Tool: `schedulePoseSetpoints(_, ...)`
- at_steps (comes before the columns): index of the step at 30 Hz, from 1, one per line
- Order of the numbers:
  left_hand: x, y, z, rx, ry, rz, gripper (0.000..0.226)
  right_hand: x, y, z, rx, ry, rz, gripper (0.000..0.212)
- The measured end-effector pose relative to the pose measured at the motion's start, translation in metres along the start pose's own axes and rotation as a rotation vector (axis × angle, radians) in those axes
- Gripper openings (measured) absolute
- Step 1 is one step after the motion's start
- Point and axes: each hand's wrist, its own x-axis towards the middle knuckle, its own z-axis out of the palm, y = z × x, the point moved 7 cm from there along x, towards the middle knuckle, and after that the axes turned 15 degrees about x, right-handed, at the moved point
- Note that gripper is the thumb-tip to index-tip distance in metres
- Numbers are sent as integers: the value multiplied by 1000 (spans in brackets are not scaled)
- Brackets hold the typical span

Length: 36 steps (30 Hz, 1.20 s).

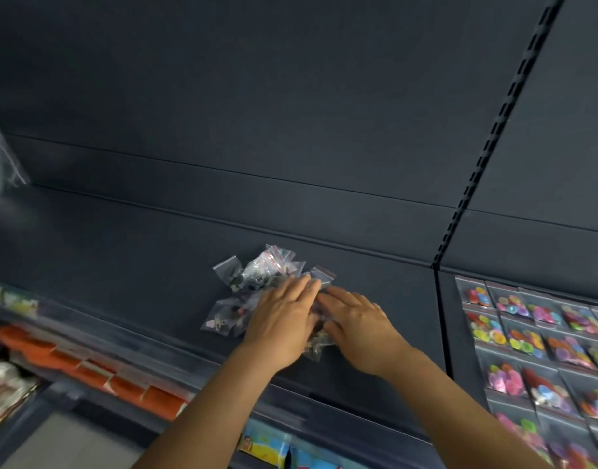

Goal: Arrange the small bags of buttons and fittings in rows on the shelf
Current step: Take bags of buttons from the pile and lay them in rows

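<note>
A dark back panel [257, 96] rises on the far side. A slotted upright [487, 147] runs on the right. Pale floor [71, 438] shows near left.

Both bare forearms reach forward and up from below, converging toward each other. Left hand [284, 319]: palm down, back of hand up, fingers straight and close together, pressed flat, tips pointing up and to the right. Right hand [355, 326]: palm down too, fingers extended and slightly spread, tips angled up and to the left. The fingertips of the two hands meet or nearly meet; which is hard to tell. Wrists roughly straight. Neither hand curls round anything.
</note>
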Motion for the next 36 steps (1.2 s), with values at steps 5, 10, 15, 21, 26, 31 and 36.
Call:
schedulePoseSetpoints(5,14,-24,23,39,-151,-23,53,17,21,8,-84,-85,94,49)
schedulePoseSetpoints(10,21,-45,34,54,-198,-95,56,27,42,-6,-53,-26,187,46)
schedulePoseSetpoints(15,26,-59,31,74,-174,-136,56,39,47,-19,-82,42,210,37)
schedulePoseSetpoints(21,24,-44,15,-6,12,-155,57,66,39,-28,21,151,191,41)
schedulePoseSetpoints(26,20,-39,13,-56,41,-244,48,94,40,-13,15,52,235,47)
schedulePoseSetpoints(31,9,-42,2,-191,171,-297,20,104,44,-9,190,104,287,15)
schedulePoseSetpoints(36,0,-54,0,-414,216,-398,11,102,42,-15,280,158,287,5)
